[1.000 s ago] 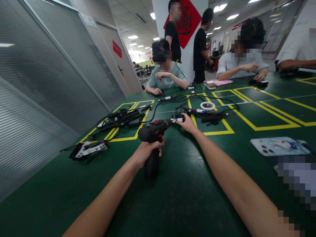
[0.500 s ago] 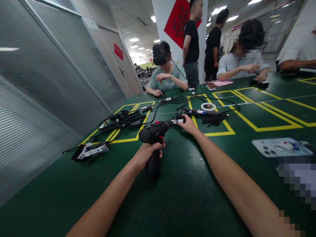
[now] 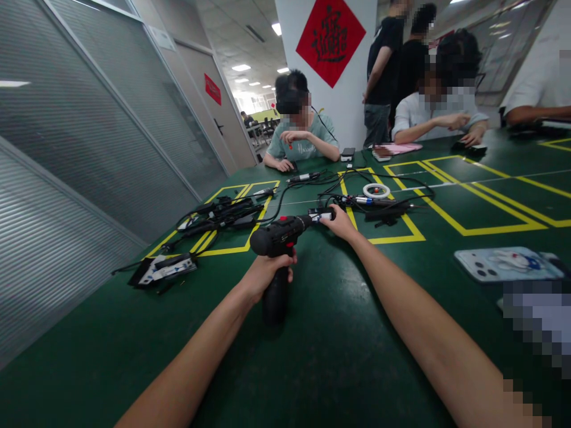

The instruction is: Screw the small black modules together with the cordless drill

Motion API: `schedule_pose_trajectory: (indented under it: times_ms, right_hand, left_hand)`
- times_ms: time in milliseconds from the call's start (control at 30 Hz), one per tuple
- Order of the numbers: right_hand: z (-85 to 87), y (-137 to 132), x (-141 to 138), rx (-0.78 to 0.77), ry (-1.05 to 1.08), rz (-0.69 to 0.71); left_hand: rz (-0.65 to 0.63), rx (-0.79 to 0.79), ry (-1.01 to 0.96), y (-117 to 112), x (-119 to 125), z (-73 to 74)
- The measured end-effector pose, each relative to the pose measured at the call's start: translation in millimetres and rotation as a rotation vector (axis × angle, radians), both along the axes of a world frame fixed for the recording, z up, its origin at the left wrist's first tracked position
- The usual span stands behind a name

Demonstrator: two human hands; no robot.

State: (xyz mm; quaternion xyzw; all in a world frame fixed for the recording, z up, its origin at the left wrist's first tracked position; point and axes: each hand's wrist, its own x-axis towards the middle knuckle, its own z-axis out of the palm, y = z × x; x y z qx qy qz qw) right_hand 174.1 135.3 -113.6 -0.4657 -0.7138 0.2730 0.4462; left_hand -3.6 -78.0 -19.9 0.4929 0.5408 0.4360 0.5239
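My left hand (image 3: 264, 274) is wrapped round the grip of a black cordless drill (image 3: 277, 249), which stands upright on the green table (image 3: 321, 345). The drill's nose points right, at a small black and white part (image 3: 322, 215). My right hand (image 3: 341, 223) is closed on that part and holds it against the drill's tip, just left of a yellow floor-tape line.
Black cables and tools (image 3: 223, 214) lie to the left, and a black and white part (image 3: 161, 267) lies nearer the table's edge. A white tape ring (image 3: 375, 190) and more wires sit beyond my right hand. A phone (image 3: 506, 264) lies at right. Several people sit or stand at the far side.
My hands and the drill have barely moved. The two standing people at the back have walked to the right.
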Motion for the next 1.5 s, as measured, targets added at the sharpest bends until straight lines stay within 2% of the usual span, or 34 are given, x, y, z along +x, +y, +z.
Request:
schedule_pose_trajectory:
  times_ms: [1500]
  right_hand:
    - [-3.5, 2.2, 0.0, 0.013, -0.023, -0.009]
  left_hand:
    - [0.032, -0.009, -0.019, -0.8, 3.6, 4.0]
